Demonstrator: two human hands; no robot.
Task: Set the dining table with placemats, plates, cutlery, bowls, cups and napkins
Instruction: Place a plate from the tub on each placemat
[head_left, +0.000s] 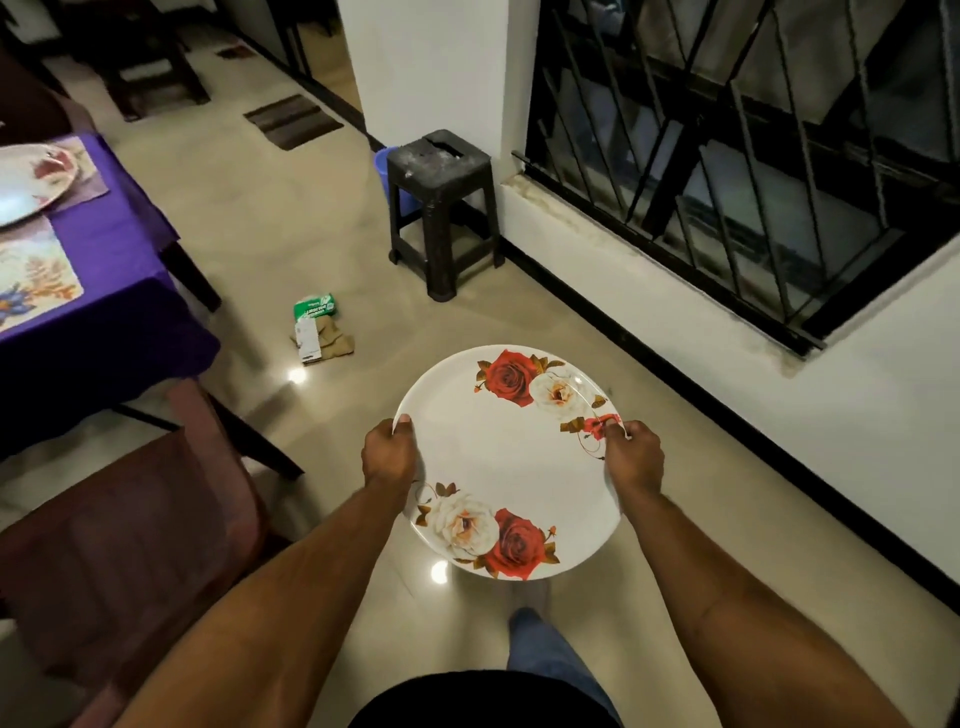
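Observation:
I carry a white plate (511, 462) printed with red and white roses, level above the floor in front of me. My left hand (388, 453) grips its left rim and my right hand (632, 457) grips its right rim, thumbs on top. At the left edge stands the dining table under a purple cloth (119, 260). On it lies a floral placemat (36, 280), and further back a second rose plate (26, 182) sits on another placemat (85, 174).
A maroon chair (130, 535) stands at the table's near corner. A dark plastic stool (441, 208) stands by the white pillar, a blue bucket (383, 166) behind it. A green packet (314, 307) and a cloth (332, 338) lie on the tiled floor. A barred window (727, 156) is on the right.

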